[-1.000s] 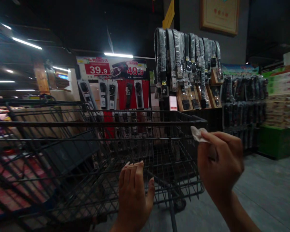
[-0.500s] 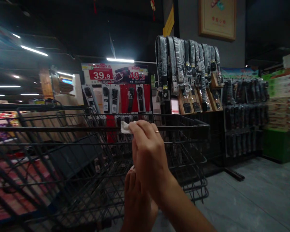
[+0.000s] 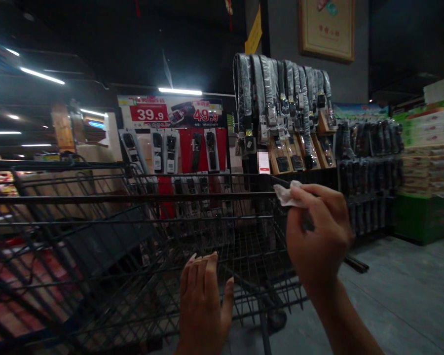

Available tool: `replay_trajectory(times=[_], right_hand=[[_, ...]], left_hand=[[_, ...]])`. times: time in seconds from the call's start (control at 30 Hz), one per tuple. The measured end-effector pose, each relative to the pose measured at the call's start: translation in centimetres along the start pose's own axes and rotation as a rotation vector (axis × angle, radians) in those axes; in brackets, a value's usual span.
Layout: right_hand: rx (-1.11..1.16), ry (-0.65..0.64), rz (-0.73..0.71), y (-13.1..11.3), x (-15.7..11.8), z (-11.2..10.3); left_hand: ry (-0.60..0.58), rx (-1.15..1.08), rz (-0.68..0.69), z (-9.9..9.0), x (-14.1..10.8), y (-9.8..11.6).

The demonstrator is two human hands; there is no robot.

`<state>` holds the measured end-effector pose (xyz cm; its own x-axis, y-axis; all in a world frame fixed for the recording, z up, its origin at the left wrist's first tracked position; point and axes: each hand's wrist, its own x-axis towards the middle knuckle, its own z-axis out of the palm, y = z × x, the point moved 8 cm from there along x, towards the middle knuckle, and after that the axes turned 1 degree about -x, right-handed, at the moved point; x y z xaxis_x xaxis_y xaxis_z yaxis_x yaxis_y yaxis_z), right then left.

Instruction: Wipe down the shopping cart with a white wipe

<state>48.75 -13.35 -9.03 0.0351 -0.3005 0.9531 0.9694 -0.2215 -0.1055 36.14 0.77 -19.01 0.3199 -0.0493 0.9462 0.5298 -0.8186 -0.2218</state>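
At the cart's (image 3: 133, 198) top rail, near its right end, our right hand (image 3: 318, 234) pinches a tissue (image 3: 284, 195). Our left hand (image 3: 203, 301) is empty, thumb apart, low by the wire side; contact unclear. Beyond, a sign (image 3: 150, 113) reads 39.9 and 49.9 over packaged belts (image 3: 170, 153).
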Motion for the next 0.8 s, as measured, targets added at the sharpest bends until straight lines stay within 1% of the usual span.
replay_trajectory(times=[0.07,0.17,0.27,0.33,0.43,0.5,0.53,0.6,0.67,0.7,0.8], right_hand=[[-0.032,0.043,0.032,1.3,0.0,-0.7],[-0.022,0.033,0.034,1.9,-0.7,-0.9],[0.016,-0.022,0.031,1.6,-2.0,-0.7],[0.033,-0.072,0.056,1.9,-3.0,-0.6],[0.029,-0.182,0.117,3.2,-3.9,-0.3],[0.016,-0.212,0.150,4.4,-3.8,-0.5],[0.009,-0.189,0.160,5.0,-3.4,-0.9],[-0.002,-0.086,0.164,5.6,-2.3,-1.9],[-0.005,0.004,0.145,5.5,-1.2,-2.6],[0.001,0.014,0.129,5.2,-0.8,-2.6],[0.037,-0.027,0.072,4.0,-0.6,-1.7]], left_hand=[[-0.006,-0.001,-0.008,0.1,-0.1,0.0],[-0.007,-0.008,-0.033,0.3,-0.1,-0.1],[-0.013,-0.015,-0.057,0.5,-0.1,-0.2],[-0.014,-0.011,-0.050,0.5,-0.1,-0.1],[-0.007,-0.012,-0.030,0.3,0.0,0.1],[-0.006,-0.021,-0.031,0.3,0.0,0.1],[-0.002,-0.025,-0.032,0.3,0.0,0.1],[0.010,-0.023,-0.027,0.3,0.1,0.1],[0.020,-0.012,-0.017,0.3,0.2,0.2],[0.019,-0.005,-0.012,0.3,0.2,0.3],[0.013,0.006,-0.006,0.4,0.3,0.3]])
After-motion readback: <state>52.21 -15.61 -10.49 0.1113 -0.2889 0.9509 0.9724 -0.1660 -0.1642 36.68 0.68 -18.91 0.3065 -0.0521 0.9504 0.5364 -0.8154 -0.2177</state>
